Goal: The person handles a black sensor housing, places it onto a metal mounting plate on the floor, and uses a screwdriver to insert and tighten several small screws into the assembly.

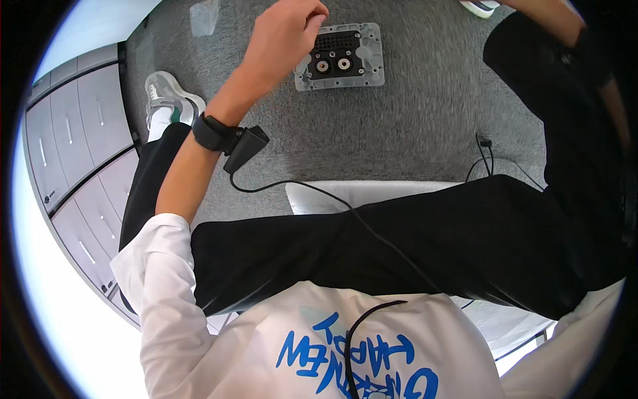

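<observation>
Your white shirt point(319, 332) is closest. Your left hand point(286, 33), fingers pinched shut, touches the hard, light-looking plastic block point(340, 56) on the grey carpet point(399, 126). Grab its clear edges. Right hand's hidden.

Grey-framed black connector plate point(339, 56), flat on carpet, apparently upright.

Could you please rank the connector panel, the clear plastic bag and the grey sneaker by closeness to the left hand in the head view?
From the left hand:
1. Connector panel, just to its right, touching or nearly touching the fingers.
2. Clear plastic bag, to its left on the carpet.
3. Grey sneaker, lower left, by the cabinet.
</observation>
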Motion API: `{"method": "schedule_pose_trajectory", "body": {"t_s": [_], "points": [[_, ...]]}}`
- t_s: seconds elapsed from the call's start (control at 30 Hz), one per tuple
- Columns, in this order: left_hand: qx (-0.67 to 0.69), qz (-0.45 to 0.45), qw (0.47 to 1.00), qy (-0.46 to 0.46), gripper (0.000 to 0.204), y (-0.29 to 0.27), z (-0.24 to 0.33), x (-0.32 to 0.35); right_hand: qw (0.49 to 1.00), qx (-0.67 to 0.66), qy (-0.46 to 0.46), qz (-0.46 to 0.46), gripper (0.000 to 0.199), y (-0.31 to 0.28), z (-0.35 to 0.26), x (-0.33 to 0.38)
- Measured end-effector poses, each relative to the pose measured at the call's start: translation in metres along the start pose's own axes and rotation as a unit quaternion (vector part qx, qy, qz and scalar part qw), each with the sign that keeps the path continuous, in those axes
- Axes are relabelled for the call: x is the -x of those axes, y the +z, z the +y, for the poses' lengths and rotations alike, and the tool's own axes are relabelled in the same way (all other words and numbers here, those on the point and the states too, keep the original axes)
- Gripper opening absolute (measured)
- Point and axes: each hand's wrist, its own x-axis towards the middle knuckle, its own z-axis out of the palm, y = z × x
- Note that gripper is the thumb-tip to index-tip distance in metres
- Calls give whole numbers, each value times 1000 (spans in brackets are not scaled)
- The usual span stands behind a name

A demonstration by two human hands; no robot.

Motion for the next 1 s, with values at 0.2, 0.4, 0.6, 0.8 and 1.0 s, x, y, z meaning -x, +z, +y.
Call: {"method": "schedule_pose_trajectory", "body": {"t_s": [0.2, 0.4, 0.6, 0.8, 1.0], "points": [[15, -3, 999, -30, 12, -9, 2, -7, 993, 23, 27, -114, 20, 19, -5, 5], [6, 24, 999, -41, 15, -3, -18, 17, 967, 16, 161, -196, 25, 69, -5, -1], [64, 61, 993, -74, 13, -4, -35, 34, 954, -5, 237, -181, 45, 102, -10, -16], [107, 48, 986, -120, 15, -7, -49, 53, 944, -10, 255, -209, 42, 123, 7, -29], [129, 11, 980, -153, 18, -10, -52, 61, 919, -52, 312, -234, 36, 123, 12, -42]]}}
